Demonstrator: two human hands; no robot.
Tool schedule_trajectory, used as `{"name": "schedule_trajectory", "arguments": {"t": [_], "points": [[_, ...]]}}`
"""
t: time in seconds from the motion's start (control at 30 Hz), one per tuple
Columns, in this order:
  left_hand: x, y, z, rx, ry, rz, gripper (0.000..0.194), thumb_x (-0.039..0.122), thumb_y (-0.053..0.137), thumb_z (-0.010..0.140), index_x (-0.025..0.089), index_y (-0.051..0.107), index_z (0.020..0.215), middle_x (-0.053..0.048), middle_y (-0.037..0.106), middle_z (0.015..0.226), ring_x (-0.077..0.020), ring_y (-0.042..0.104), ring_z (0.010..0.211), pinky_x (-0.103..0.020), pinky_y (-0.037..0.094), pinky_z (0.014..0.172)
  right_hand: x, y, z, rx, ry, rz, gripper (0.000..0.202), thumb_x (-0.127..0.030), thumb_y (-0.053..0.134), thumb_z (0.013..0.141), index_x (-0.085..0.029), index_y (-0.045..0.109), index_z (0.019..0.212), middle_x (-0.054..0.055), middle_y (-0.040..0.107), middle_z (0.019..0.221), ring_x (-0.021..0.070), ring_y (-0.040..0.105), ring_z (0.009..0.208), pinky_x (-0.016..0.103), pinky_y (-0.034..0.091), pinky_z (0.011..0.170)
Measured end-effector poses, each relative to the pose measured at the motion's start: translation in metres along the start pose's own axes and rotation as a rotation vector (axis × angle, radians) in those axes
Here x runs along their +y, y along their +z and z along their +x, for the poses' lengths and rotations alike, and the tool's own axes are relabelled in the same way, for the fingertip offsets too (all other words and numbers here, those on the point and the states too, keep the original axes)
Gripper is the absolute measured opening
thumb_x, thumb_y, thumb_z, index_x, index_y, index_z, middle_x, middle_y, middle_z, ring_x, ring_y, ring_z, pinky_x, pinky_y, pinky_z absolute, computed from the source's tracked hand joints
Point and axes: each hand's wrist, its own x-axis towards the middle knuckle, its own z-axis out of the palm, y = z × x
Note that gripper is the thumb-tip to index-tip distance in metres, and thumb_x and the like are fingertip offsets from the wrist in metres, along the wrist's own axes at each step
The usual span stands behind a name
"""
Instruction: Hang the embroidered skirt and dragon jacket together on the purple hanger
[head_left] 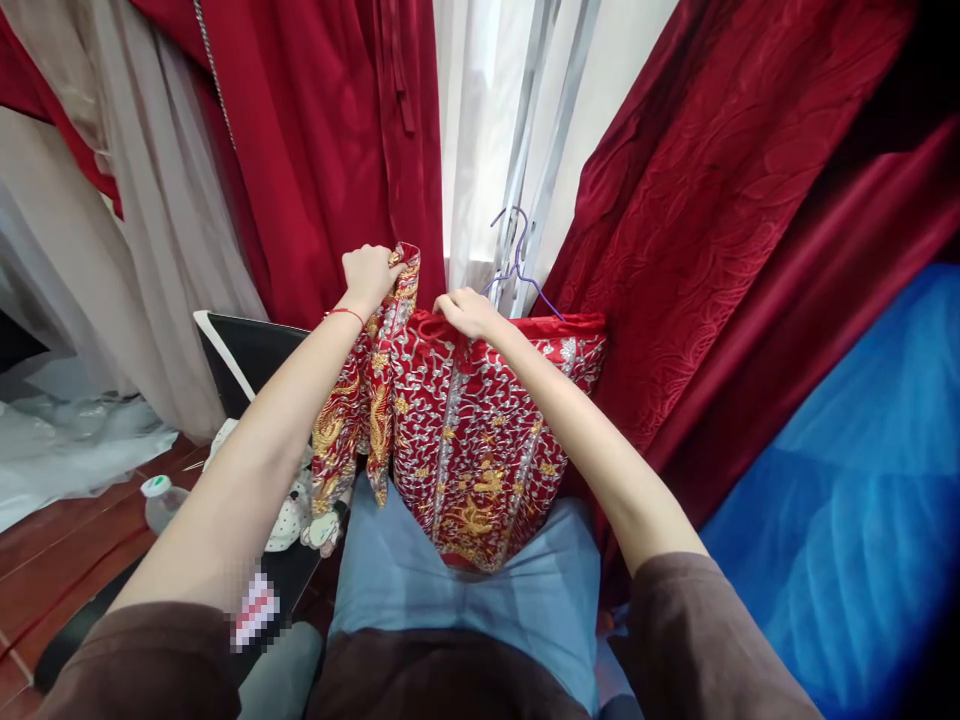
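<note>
A red embroidered garment [487, 440], covered in silver and gold thread, hangs upright in front of my lap. Its plain red top edge runs over a purple clothes hanger [517, 262], whose hook and shoulders show above the cloth. My left hand [367, 280], with a red string on the wrist, is closed round a narrow gathered length of the same embroidered cloth at the garment's left side. Whether that length is a separate piece I cannot tell. My right hand [466, 312] grips the top edge near the hanger's left shoulder, its fingertips partly hidden.
Dark red garments [720, 200] hang on the right, above blue gauzy fabric [847, 500]. More red cloth [330, 150] hangs at the left. A black chair [255, 350] stands by my left arm, near a capped plastic bottle [163, 503] and clear plastic sheeting [75, 440].
</note>
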Motion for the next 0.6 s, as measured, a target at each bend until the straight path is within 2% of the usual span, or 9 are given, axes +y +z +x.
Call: {"name": "schedule_trajectory", "arguments": {"t": [0.07,0.17,0.3,0.47,0.53,0.6], "points": [[-0.001,-0.002,0.012,0.027,-0.019,-0.005,0.048,0.054,0.057,0.093,0.013,0.073,0.111,-0.022,0.072,0.116,-0.0395,0.063,0.11,-0.045,0.043,0.09,-0.001,-0.005,0.005,-0.019,0.036,-0.012,0.051,-0.034,0.03,0.105,-0.013,0.075,0.093,0.012,0.075,0.098,0.0205,0.065,0.089,0.029,0.04,0.075],[-0.008,-0.004,0.031,0.008,-0.081,-0.046,0.049,0.055,0.065,0.087,0.011,0.075,0.108,-0.023,0.072,0.112,-0.0411,0.065,0.109,-0.046,0.044,0.089,0.002,-0.007,0.013,-0.091,-0.037,-0.031,0.035,-0.031,0.048,0.1,-0.014,0.077,0.091,0.009,0.076,0.092,0.0171,0.065,0.082,0.026,0.041,0.073],[-0.002,-0.002,0.049,-0.012,-0.103,-0.049,0.058,0.064,0.07,0.081,0.012,0.076,0.106,-0.022,0.073,0.106,-0.0394,0.067,0.108,-0.042,0.046,0.087,0.011,0.001,0.036,-0.107,-0.026,-0.012,0.024,-0.034,0.062,0.096,-0.015,0.076,0.096,0.008,0.077,0.098,0.0156,0.068,0.086,0.024,0.045,0.077],[0.025,0.001,0.06,-0.008,0.052,-0.009,0.052,0.065,0.066,0.083,0.018,0.08,0.097,-0.016,0.077,0.097,-0.034,0.071,0.097,-0.038,0.048,0.078,0.014,0.024,0.086,-0.074,0.216,-0.06,0.058,-0.066,0.065,0.087,-0.013,0.074,0.107,0.016,0.076,0.105,0.0247,0.072,0.098,0.03,0.052,0.081],[0.026,0.004,0.062,0.005,0.097,0.009,0.046,0.061,0.064,0.085,0.019,0.081,0.097,-0.015,0.077,0.097,-0.0327,0.071,0.097,-0.037,0.047,0.077,0.014,0.033,0.102,-0.103,0.337,-0.094,0.059,-0.064,0.068,0.085,-0.014,0.072,0.117,0.017,0.075,0.112,0.0275,0.072,0.105,0.033,0.054,0.086],[0.018,0.007,0.063,0.011,0.105,0.022,0.045,0.058,0.061,0.086,0.019,0.081,0.098,-0.015,0.078,0.097,-0.0322,0.071,0.097,-0.036,0.047,0.077,0.015,0.039,0.115,-0.103,0.399,-0.146,0.052,-0.051,0.07,0.088,-0.013,0.07,0.124,0.019,0.073,0.118,0.0287,0.071,0.112,0.034,0.054,0.091]]}}
